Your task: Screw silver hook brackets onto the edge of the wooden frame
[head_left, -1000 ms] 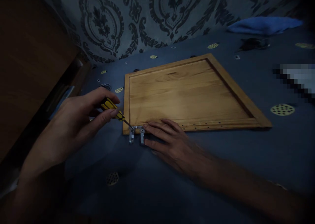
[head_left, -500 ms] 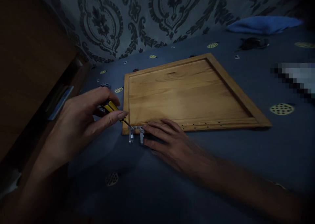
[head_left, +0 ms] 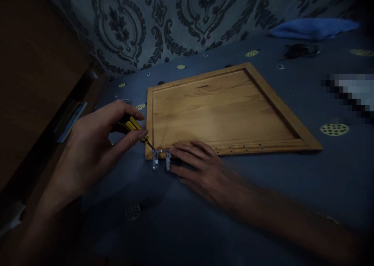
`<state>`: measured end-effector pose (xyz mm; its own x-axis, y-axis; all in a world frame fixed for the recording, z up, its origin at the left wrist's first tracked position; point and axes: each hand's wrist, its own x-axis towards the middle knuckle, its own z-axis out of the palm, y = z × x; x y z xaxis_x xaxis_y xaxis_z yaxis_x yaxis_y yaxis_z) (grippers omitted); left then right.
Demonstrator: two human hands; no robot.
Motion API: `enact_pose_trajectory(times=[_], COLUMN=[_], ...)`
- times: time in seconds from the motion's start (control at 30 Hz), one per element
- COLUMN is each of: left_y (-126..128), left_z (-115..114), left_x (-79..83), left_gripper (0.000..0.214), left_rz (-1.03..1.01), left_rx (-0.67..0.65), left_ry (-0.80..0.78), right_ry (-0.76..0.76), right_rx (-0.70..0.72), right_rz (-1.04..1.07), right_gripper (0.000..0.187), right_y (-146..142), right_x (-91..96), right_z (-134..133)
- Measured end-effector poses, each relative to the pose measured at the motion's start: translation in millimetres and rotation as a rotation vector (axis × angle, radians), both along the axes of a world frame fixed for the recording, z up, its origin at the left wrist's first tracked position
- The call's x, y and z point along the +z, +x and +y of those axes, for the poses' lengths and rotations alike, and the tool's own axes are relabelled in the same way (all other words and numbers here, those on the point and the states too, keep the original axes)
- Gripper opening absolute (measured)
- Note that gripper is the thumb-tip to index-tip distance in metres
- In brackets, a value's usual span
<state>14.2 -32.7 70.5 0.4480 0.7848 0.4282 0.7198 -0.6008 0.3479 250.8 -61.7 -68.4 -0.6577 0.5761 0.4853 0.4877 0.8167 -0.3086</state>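
Observation:
My left hand (head_left: 96,149) is closed round the yellow and black handle of a screwdriver (head_left: 133,124), thumb and fingers on it. The screwdriver's tip meets a metal hinge (head_left: 160,152) at the near left corner of a framed wooden panel (head_left: 204,110). Two silver arms of the hinge jut past the panel's near edge. My right hand (head_left: 201,166) lies with fingers stretched out over that edge, fingertips beside the hinge. Whether they touch the metal I cannot tell.
Dark blue cloth with yellow spotted ovals (head_left: 334,129) lies under the panel. A blue cloth bundle (head_left: 314,28) and a small dark object (head_left: 299,51) lie at the back right. Patterned fabric (head_left: 163,20) rises behind. Brown furniture (head_left: 37,71) borders the left.
My left hand's fingers have shifted slightly on the screwdriver and its handle looks turned a little. The tip stays at the hinge. My right hand and the panel have not moved.

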Motion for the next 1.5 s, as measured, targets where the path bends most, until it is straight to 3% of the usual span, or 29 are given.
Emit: enact_pose_trajectory(times=[0.33, 0.57, 0.8, 1.5], left_y=[4.9, 1.0, 5.6, -15.1], left_z=[-7.2, -6.1, -11.9, -1.4], left_x=[-0.3, 0.7, 5.4, 11.7], left_gripper=[0.024, 0.029, 0.026, 0.039], left_rz=[-0.111, -0.083, -0.068, 0.027], left_rx=[0.071, 0.021, 0.078, -0.11], left_ry=[0.014, 0.02, -0.017, -0.035], right_ry=[0.0, 0.006, 0.009, 0.036], right_rx=[-0.016, -0.009, -0.014, -0.012], right_rz=[-0.002, 0.017, 0.002, 0.024], right_gripper=[0.026, 0.027, 0.026, 0.027], right_y=[0.6, 0.2, -0.5, -0.2], right_x=[-1.6, -2.0, -0.5, -6.4], right_z=[-0.7, 0.1, -1.0, 0.2])
